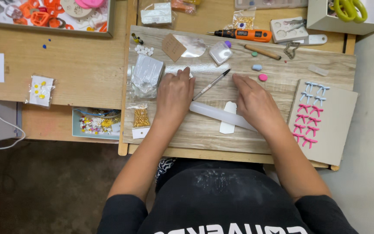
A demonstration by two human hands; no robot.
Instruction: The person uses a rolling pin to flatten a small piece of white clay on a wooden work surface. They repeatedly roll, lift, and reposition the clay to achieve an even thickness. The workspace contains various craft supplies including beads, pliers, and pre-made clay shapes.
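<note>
Wood-grain board [239, 134] on a desk, clutter around it. We see both hands flat, palms down, fingers loosely spread, gripping nothing. Left hand [175, 97] and right hand [256, 104] press on a clear roller [215, 113] lying across a pale clay strip [229, 118] mid-board. Thin pen-like tool [213, 84] sits between the hands, just above the roller. Card [325, 130] with pink and blue clay bows at right.

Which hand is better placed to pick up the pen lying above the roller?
Left, probably. The left hand lies flat beside the pen's near end; the right hand rests on the roller.
</note>
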